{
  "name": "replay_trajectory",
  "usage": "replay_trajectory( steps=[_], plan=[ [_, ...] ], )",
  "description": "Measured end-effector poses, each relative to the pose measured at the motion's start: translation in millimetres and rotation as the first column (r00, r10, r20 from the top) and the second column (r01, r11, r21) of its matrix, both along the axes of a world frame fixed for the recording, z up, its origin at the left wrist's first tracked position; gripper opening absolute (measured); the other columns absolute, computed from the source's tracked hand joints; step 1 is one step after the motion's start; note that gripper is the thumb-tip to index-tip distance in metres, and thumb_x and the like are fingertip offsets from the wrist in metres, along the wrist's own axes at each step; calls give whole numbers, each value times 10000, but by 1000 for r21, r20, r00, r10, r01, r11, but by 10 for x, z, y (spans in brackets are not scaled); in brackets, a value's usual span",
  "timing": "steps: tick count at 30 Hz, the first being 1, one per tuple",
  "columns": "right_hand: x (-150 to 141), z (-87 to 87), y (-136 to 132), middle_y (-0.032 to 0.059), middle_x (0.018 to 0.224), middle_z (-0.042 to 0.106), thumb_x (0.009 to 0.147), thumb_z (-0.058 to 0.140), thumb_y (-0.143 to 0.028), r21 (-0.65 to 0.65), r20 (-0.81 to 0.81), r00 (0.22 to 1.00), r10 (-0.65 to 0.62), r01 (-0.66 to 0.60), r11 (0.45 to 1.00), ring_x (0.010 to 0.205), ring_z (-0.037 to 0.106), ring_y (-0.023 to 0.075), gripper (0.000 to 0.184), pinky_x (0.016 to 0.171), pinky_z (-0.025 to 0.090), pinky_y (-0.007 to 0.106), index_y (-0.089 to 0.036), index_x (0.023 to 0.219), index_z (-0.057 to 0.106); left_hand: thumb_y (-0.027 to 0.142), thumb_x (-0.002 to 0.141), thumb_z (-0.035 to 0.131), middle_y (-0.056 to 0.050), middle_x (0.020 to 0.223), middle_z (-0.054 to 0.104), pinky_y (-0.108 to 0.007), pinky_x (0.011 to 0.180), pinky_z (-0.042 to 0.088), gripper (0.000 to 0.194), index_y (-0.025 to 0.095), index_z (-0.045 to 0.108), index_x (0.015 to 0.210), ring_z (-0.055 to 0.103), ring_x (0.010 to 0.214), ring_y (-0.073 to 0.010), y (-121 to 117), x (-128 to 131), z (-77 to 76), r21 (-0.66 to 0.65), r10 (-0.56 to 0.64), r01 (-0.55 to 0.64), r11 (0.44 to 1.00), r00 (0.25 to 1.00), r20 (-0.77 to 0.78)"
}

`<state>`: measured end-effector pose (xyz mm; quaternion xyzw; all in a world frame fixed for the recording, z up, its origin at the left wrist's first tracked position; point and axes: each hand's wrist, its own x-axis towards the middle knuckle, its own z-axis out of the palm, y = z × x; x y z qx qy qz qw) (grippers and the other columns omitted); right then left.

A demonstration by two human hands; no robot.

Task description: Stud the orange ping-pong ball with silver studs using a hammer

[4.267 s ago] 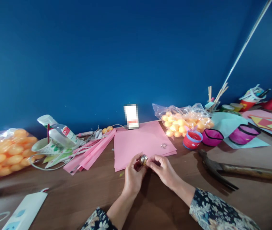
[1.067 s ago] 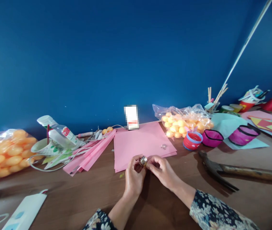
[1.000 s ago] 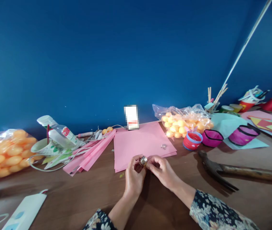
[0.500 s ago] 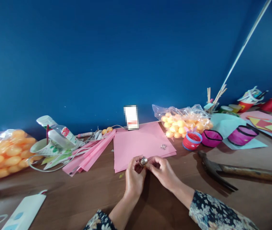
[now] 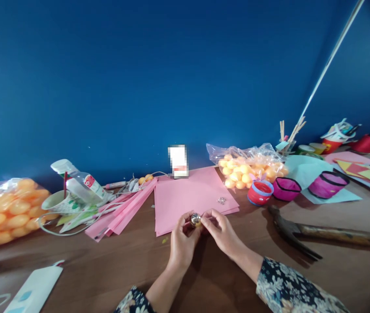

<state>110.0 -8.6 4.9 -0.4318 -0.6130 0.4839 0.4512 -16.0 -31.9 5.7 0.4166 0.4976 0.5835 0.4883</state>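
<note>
My left hand (image 5: 183, 243) is closed around a small shiny metal ball (image 5: 196, 219), silvery on top with a golden tint below. It looks like a jingle bell, but its kind is not certain. The thumb and fingertips of my right hand (image 5: 222, 232) are pinched together at the ball's right edge. Both hands are just above the near edge of a stack of pink paper sheets (image 5: 185, 195). On that paper, beyond my right hand, lies a little cluster of small silvery pieces (image 5: 221, 201).
A claw hammer (image 5: 302, 230) lies at the right. Behind it stand a red-and-blue cup (image 5: 260, 193) and magenta fabric rings (image 5: 287, 189), near a bag of orange balls (image 5: 243, 169). Pink strips (image 5: 122, 213), a plastic bottle (image 5: 87, 187) and a white power strip (image 5: 35, 287) are on the left.
Both hands stay in nearly the same place. The shiny ball has turned slightly, and my right fingertips have shifted a little up along its right edge. The view has tilted slightly.
</note>
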Motion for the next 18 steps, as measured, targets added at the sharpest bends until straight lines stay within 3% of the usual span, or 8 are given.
replay_trajectory(
  steps=[6, 10, 18],
  plan=[
    [8, 16, -18, 65, 938, 640, 819, 532, -365, -65, -131, 988, 87, -96, 993, 826, 619, 182, 284, 693, 524, 294, -199, 1050, 529, 267, 684, 663, -87, 1100, 637, -329, 887, 453, 447, 184, 569, 1113, 588, 1012, -217, -7, -49, -20, -15, -37, 37, 999, 999, 36],
    [13, 31, -24, 75, 951, 643, 810, 543, -374, -58, -124, 989, 74, -81, 995, 841, 619, 190, 326, 673, 530, 293, -193, 1080, 543, 333, 716, 631, -105, 1145, 616, -350, 887, 455, 449, 177, 567, 1132, 566, 1051, -244, -22, -58, -11, -61, -60, 69, 996, 990, 129],
    [23, 62, -52, 45, 891, 639, 786, 587, -332, 13, -91, 993, 80, -79, 997, 781, 600, 160, 297, 680, 496, 262, -199, 1048, 545, 315, 720, 639, -112, 1050, 645, -375, 893, 445, 385, 157, 586, 1067, 594, 986, -234, -30, -46, 26, -39, -119, 133, 990, 960, 254]
  ],
)
